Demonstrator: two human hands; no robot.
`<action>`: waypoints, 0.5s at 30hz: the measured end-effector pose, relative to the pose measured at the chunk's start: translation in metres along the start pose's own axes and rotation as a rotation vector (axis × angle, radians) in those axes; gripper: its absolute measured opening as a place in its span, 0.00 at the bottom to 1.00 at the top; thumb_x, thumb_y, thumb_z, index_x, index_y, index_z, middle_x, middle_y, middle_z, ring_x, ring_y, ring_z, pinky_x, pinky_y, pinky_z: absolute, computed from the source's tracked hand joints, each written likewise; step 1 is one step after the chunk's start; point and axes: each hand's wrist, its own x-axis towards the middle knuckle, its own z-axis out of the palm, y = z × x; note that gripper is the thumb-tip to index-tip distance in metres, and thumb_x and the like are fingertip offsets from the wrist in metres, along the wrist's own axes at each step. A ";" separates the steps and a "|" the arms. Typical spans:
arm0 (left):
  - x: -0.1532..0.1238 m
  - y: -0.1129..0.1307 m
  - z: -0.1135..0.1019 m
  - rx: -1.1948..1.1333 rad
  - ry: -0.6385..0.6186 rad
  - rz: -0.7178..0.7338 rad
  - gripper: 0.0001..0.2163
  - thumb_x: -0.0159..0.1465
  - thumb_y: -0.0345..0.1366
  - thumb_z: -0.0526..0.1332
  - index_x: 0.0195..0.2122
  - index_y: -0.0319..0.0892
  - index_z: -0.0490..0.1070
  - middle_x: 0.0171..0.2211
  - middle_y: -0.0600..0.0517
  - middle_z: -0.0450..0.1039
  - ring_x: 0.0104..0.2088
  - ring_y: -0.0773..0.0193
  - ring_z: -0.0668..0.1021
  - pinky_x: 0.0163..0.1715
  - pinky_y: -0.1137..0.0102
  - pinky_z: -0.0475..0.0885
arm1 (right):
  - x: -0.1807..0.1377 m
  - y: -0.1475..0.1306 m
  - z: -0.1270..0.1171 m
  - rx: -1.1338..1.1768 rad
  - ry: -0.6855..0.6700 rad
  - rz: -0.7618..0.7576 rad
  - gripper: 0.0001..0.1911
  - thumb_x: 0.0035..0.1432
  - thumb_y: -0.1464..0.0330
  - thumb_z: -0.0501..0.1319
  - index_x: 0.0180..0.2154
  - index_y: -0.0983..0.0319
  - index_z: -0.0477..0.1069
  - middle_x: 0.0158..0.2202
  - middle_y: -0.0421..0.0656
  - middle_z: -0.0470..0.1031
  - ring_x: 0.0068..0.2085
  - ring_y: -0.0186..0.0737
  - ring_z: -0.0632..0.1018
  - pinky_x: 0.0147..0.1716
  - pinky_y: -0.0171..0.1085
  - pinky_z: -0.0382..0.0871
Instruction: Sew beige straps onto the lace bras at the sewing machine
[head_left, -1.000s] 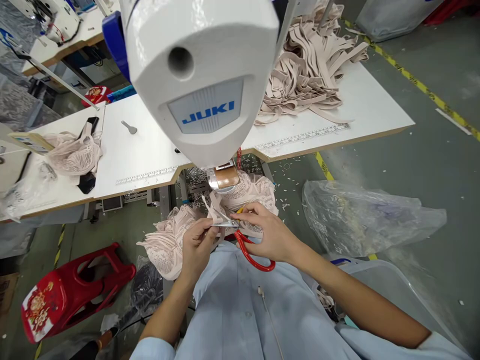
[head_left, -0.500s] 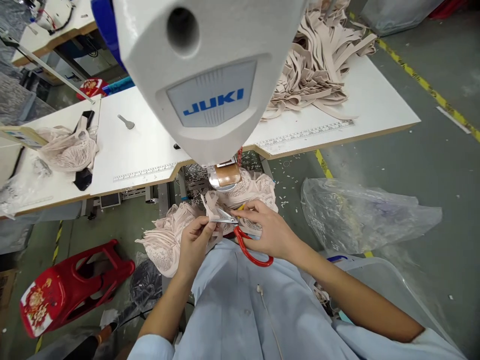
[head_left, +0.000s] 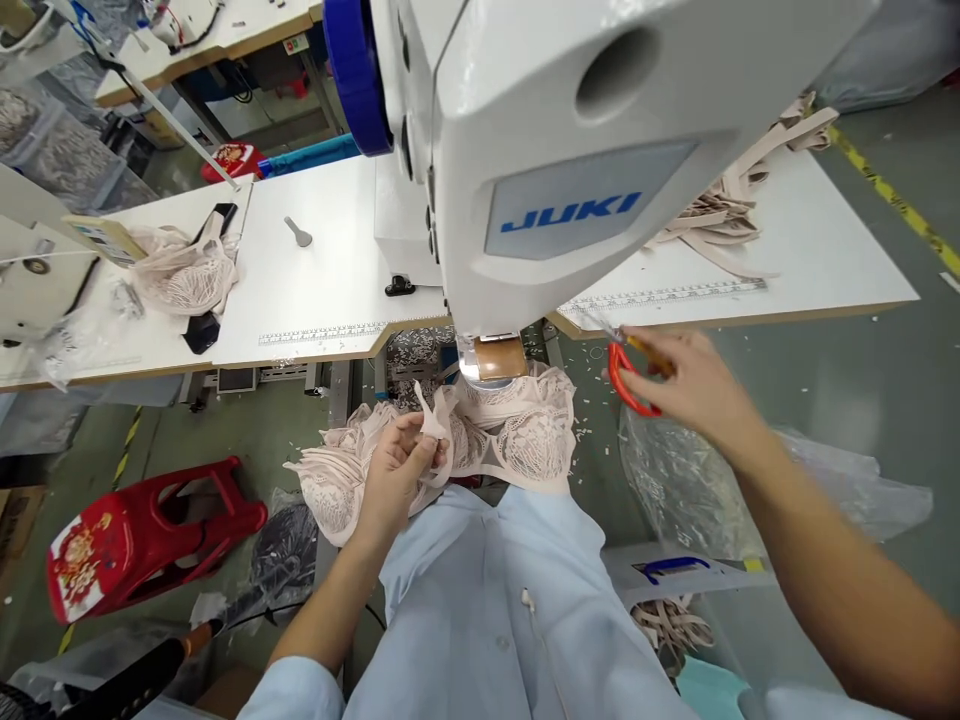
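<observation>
My left hand (head_left: 397,470) is closed on a pale pink bra strap (head_left: 427,412), pinched between thumb and fingers with its end sticking up. The lace bra (head_left: 534,442) it seems to belong to is spread over my lap, below the head of a white JUKI sewing machine (head_left: 517,290). Off to the right, my right hand (head_left: 686,385) grips scissors (head_left: 616,372) with red and orange-yellow handles. Their blades point left, at the table's front edge. More lace bras (head_left: 330,490) are bunched beside my left forearm.
Beige straps (head_left: 720,215) lie heaped on the white table (head_left: 322,285), right of the machine. A small grey tool (head_left: 298,232) and another bra (head_left: 195,275) lie to the left. A red stool (head_left: 157,540) stands at lower left; clear plastic (head_left: 675,480) is at right.
My right hand has carried the scissors away from the strap, up and right to the table edge. My left hand still holds the strap. The view has shifted, with the machine farther right.
</observation>
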 end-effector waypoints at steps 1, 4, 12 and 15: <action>0.002 -0.001 -0.005 0.105 0.020 0.048 0.15 0.65 0.41 0.62 0.51 0.44 0.65 0.35 0.50 0.78 0.32 0.65 0.78 0.36 0.69 0.73 | 0.018 0.002 -0.006 -0.048 0.047 -0.001 0.30 0.56 0.60 0.62 0.60 0.59 0.67 0.43 0.49 0.66 0.45 0.44 0.70 0.44 0.42 0.64; 0.011 -0.005 -0.032 0.618 0.076 0.198 0.10 0.68 0.40 0.55 0.47 0.44 0.68 0.38 0.47 0.78 0.38 0.60 0.79 0.40 0.66 0.72 | 0.065 0.004 -0.019 -0.181 0.138 -0.019 0.35 0.56 0.56 0.62 0.61 0.67 0.64 0.49 0.57 0.65 0.48 0.48 0.69 0.44 0.45 0.61; 0.016 -0.013 -0.104 0.948 0.105 0.120 0.08 0.59 0.34 0.58 0.38 0.44 0.74 0.37 0.45 0.77 0.41 0.49 0.76 0.42 0.62 0.66 | 0.032 -0.033 0.066 0.588 -0.008 -0.061 0.16 0.55 0.57 0.64 0.40 0.62 0.74 0.39 0.49 0.74 0.41 0.46 0.73 0.46 0.47 0.68; 0.014 -0.015 -0.108 0.906 0.183 0.057 0.05 0.57 0.37 0.61 0.28 0.44 0.67 0.22 0.50 0.68 0.33 0.50 0.74 0.35 0.65 0.63 | 0.045 -0.052 0.119 0.773 -0.084 -0.032 0.18 0.62 0.55 0.56 0.31 0.62 0.73 0.28 0.45 0.74 0.32 0.41 0.74 0.34 0.42 0.73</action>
